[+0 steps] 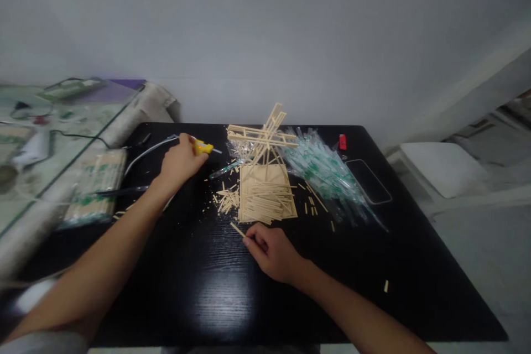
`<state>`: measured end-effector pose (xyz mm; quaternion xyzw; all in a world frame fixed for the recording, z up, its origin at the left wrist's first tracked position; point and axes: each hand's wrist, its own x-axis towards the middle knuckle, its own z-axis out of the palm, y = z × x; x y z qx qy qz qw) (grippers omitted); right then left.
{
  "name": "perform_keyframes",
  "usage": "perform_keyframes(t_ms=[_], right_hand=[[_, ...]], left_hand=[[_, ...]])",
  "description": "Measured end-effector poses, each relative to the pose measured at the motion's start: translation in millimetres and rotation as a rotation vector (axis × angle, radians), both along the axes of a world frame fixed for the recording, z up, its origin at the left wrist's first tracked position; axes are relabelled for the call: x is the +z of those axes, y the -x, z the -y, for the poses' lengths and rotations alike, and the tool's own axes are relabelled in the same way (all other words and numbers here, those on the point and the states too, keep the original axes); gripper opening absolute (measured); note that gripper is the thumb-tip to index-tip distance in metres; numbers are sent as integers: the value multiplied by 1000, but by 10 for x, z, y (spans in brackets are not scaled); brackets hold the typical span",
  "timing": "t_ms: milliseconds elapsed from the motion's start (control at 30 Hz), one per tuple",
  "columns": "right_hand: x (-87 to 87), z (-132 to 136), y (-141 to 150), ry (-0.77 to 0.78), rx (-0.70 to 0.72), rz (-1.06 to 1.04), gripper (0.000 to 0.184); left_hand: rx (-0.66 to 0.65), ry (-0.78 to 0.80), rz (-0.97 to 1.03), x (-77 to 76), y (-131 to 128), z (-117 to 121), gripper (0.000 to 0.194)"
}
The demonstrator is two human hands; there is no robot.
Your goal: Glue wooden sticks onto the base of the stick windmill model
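Pinching one end of a thin wooden stick [237,229], the right hand [271,250] was nearly closed, thumb against fingers, in front of the stick pile [267,202] on the side toward the near edge of the bench [166,265]. The stick's free end pointed toward the far left corner. The left hand [180,161], nearer the far edge and left of the pile, was wrapped around what looked like a yellow glue gun [203,147], its nozzle aimed toward the right edge.

A wooden frame [265,135] of similar sticks stood near the middle of the far edge, with clear and green wrappers [321,163] heaped to its right.

The stick seemed very light, stiff and dry, unlikely to slip but apt to snap if bent; a fingertip pinch near one end suited it, leaving the other end free. The frame looked light but fragile at its joints, so it was probably best held low, at its legs. The gun, probably hot at the nozzle, called for a hold on its body.
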<state>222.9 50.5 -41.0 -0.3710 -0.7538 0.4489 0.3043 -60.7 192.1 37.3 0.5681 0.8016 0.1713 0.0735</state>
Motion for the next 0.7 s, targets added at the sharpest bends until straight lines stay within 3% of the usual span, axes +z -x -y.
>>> perform_keyframes(t_ms=[67,133,200,267,467,600,700], right_hand=[[2,-2,-2,-4,4,-2,16],[1,-3,-4,-8,4,-6,16],[-1,-5,-4,-13,5,-3,15],[-5,-8,-2,-19,6,-1,15],[-22,-14,-5,-37,-15,1,13],[-5,-8,-17,-19,-6,38,16],[6,-5,-25,-20,-15,54,19]], left_hand=[[8,-140,228,44,104,60,51],[14,-236,601,83,158,168,49],[-51,-228,1036,112,147,329,53],[-119,-191,1290,116,84,524,55],[-238,-248,1279,-76,-62,952,39],[-263,-365,1300,-214,5,975,42],[-259,-469,1403,-219,62,956,53]])
